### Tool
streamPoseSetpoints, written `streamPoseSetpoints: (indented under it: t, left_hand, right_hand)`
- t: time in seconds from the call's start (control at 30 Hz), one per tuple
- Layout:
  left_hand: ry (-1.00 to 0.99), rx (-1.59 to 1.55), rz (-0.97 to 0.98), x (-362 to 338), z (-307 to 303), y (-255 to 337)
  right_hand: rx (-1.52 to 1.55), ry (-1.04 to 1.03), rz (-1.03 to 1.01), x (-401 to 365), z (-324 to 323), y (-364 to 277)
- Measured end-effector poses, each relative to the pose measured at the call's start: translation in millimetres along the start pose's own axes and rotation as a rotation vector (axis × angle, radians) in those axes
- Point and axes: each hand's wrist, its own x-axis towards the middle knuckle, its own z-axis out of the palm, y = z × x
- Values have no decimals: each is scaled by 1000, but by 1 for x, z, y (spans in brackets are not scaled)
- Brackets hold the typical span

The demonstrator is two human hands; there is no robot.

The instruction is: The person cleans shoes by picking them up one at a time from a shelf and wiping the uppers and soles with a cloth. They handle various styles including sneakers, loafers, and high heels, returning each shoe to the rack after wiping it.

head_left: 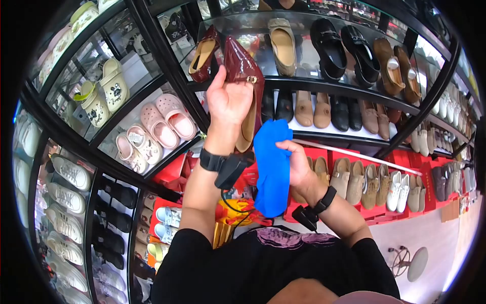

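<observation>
My left hand (230, 104) holds a glossy burgundy pointed shoe (242, 55) with a gold buckle, toe up and in front of the glass shelf. Its palm faces me and the thumb points up; the fingertips are partly hidden at the shoe. A matching burgundy shoe (204, 54) rests on the shelf just to the left. Gripped in my right hand (298, 162) is a folded bright blue cloth (272, 172), hanging below and right of the held shoe. The thumb lies over the cloth's edge, while other fingers are hidden behind it.
Beige flats (282, 45), black loafers (328, 48) and brown shoes (389, 66) line the upper glass shelf (298, 78). Pink clogs (167, 119) sit on the left rack. A white rod (354, 154) crosses below the shelves. A round stool (417, 264) stands at lower right.
</observation>
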Motion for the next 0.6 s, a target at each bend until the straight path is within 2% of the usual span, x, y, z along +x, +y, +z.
streamPoseSetpoints:
  t: [0.03, 0.13, 0.23, 0.37, 0.47, 0.6]
  left_hand:
    - [55, 102, 53, 11, 6, 1]
    - [160, 263, 28, 47, 14, 14]
    - [114, 438, 15, 87, 15, 25]
    - [71, 470, -26, 143, 3, 39]
    - [87, 511, -33, 176, -8, 43]
    - [128, 551, -71, 206, -24, 45]
  right_hand:
    - [-10, -6, 0, 7, 8, -7]
    - [-45, -75, -47, 28, 30, -28]
    - [-100, -98, -133, 56, 48, -51]
    - [-133, -148, -160, 81, 71, -81]
    - [-162, -74, -215, 99, 76, -100]
    - [-170, -89, -234, 117, 72, -118]
